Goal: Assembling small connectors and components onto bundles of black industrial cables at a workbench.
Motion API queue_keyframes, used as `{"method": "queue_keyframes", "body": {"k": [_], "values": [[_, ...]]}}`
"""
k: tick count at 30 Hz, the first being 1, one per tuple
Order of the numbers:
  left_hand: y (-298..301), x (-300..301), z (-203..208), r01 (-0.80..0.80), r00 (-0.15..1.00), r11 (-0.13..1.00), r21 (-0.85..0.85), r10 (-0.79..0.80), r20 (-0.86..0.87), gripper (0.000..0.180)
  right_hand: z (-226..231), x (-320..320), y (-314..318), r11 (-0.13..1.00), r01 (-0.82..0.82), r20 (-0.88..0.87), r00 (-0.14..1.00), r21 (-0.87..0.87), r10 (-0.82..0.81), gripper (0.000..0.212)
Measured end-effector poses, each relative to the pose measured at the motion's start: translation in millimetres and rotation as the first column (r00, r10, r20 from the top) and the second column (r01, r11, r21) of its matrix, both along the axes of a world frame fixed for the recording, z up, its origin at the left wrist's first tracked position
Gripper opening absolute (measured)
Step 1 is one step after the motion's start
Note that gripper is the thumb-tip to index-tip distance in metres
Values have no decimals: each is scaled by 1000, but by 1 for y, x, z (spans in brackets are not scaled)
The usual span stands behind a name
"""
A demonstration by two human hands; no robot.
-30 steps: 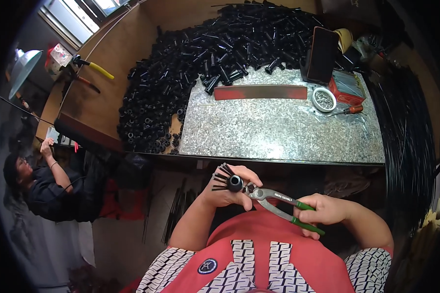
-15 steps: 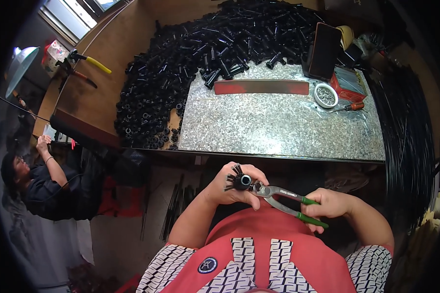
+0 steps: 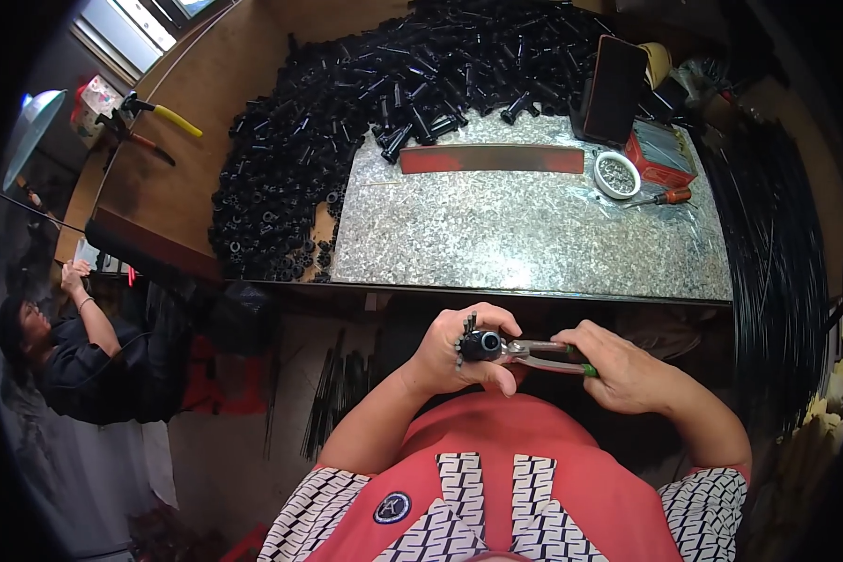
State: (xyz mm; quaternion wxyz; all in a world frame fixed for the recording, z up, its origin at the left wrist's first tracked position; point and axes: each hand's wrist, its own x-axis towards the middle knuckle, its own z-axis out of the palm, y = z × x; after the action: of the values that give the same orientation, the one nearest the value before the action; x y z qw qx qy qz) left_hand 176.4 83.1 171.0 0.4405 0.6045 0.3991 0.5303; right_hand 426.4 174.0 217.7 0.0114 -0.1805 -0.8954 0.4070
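**Part (image 3: 483,345) and pliers (image 3: 551,363) before the desk (image 3: 525,234)'s near edge**

Left hand (image 3: 439,348) cradles the part; right hand (image 3: 624,369) grasps the pliers. The part looks light, stiff and slick, best held mid-body, clear of its strands (image 3: 470,324).

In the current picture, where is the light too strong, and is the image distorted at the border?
Head view: glare whitens the speckled board near its front edge; the window at upper left is washed out; dark vignetting closes in at the corners; the board's right edge bows under the wide lens.
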Motion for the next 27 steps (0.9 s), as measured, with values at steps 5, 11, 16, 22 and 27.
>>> {"method": "queue_keyframes", "body": {"k": [5,11,16,22,27], "values": [[-8,10,-5,-77,974,993,-88,93,204,68,-8,-7,-5,990,60,75,996,-128,-50,34],[-13,11,-11,-57,926,989,-136,104,364,56,-13,-17,-8,981,124,142,984,-147,-103,30],[-15,10,-10,-60,919,989,-135,108,379,55,-17,-20,-9,980,134,113,987,-149,-118,30],[-14,8,-8,-96,954,989,-116,125,273,65,-22,-21,-11,986,153,99,984,-61,-147,33],[-14,11,-7,-101,933,979,-176,155,324,64,-25,-21,-7,979,194,81,977,61,-198,34]]}}
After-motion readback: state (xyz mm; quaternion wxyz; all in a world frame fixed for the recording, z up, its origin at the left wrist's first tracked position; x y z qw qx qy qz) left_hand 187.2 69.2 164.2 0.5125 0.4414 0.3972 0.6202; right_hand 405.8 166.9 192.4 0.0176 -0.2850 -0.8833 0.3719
